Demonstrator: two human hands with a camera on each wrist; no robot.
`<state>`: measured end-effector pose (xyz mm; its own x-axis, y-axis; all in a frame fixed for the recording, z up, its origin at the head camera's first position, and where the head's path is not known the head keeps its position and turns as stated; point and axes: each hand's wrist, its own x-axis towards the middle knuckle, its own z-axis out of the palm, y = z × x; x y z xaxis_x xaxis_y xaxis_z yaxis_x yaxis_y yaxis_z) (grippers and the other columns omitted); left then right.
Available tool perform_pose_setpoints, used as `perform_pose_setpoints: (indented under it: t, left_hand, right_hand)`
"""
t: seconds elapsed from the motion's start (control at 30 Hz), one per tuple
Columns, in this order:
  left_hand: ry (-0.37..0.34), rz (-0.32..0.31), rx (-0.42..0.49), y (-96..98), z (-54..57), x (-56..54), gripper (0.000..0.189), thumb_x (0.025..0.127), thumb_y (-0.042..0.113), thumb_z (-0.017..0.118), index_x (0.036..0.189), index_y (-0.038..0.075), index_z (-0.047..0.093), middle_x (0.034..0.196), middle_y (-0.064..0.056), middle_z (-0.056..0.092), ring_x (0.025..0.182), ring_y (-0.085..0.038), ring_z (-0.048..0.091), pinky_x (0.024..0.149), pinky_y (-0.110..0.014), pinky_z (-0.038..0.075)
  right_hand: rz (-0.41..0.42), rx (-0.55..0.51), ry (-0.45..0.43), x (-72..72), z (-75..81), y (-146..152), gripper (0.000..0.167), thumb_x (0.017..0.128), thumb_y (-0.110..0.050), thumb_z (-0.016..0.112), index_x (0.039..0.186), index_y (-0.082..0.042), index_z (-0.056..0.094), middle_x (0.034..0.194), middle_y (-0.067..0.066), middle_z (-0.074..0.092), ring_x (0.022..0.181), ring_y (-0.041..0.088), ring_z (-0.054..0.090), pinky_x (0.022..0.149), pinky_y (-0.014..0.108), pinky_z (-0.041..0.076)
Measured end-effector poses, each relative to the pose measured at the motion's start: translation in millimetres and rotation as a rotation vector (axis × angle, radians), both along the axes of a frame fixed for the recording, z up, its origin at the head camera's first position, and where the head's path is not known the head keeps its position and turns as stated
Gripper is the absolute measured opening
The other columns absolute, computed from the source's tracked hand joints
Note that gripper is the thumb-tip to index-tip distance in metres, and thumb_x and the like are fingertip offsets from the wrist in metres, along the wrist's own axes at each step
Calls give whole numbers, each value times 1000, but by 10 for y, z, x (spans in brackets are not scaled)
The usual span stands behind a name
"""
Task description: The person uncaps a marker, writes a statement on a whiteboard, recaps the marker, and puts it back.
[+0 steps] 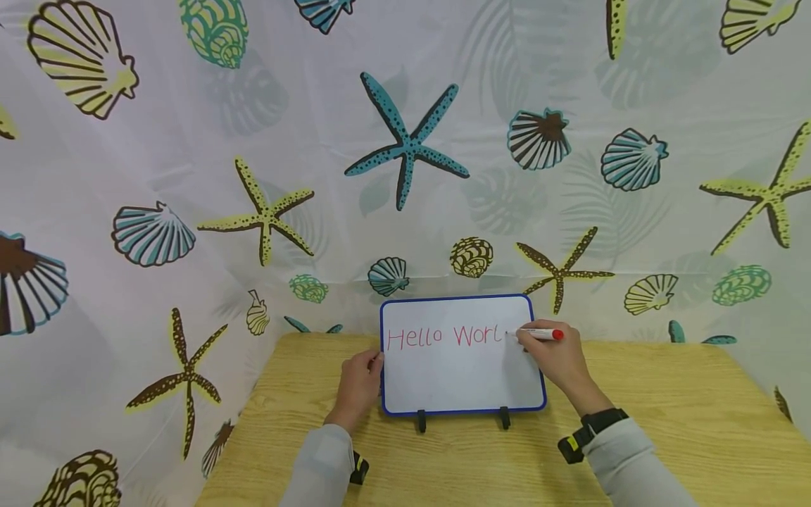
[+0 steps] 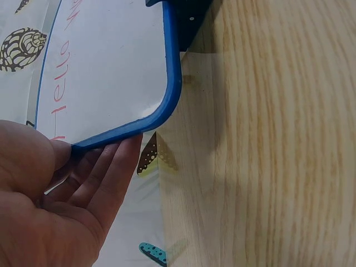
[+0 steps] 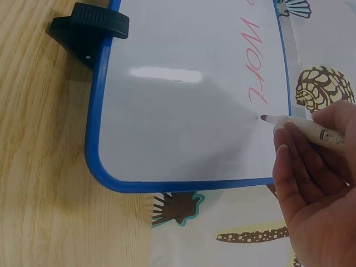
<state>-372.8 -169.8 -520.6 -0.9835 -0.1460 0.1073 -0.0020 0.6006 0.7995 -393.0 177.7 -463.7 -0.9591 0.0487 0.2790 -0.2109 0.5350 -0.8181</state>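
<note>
A whiteboard point(image 1: 453, 380) with a blue frame stands tilted back on black feet. Red handwriting point(image 1: 443, 338) reading "Hello Worl" runs across its upper part. My left hand point(image 1: 359, 389) grips the board's left edge; in the left wrist view its thumb point(image 2: 58, 153) is at the front and the fingers point(image 2: 114, 175) reach behind. Near the right edge, my right hand point(image 1: 560, 355) pinches a white marker point(image 3: 308, 130) with a red end. The marker's tip points at the board just past the last letter; whether it touches the surface I cannot tell.
The board stands on a light wood table point(image 1: 659, 415). A black foot point(image 3: 97, 25) clips onto its lower edge. Behind hangs a pale cloth point(image 1: 329, 105) printed with shells and starfish. Each wrist wears a black strap point(image 1: 592, 433) below a grey sleeve.
</note>
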Motion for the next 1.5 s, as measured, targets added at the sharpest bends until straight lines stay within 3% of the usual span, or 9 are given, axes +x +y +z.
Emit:
perform_pose_setpoints:
  t: [0.53,1.03,1.33,1.5]
  left_hand:
    - [-5,5,5,11,8,10,28,109,19,50,120,3,71,95,-7,70,80,-18,61,68,-30,58]
    - [-1,11,17,22,2,16,27,109,19,51,120,4,71,96,-7,70,80,-18,62,67,-29,59]
    - [-10,11,16,20,-2,17,28,110,20,50,121,3,70,97,-7,70,80,-18,62,67,-29,58]
    - [20,3,3,21,-1,17,26,109,16,51,119,1,71,92,-9,70,75,-17,62,62,-29,57]
  right_hand:
    - [-4,2,-5,-13,-15,-3,23,97,-22,69,105,-1,77,95,16,77,85,29,76,71,25,58]
    - [43,11,-34,-6,-19,-5,26,99,-25,68,108,-2,77,96,15,77,87,28,75,84,48,60]
    - [55,4,-93,30,-22,9,28,98,-26,69,108,-2,77,96,14,77,86,27,75,84,47,59]
    - [63,17,-91,39,-19,28,27,98,-24,69,108,0,77,96,16,77,85,28,75,80,43,60]
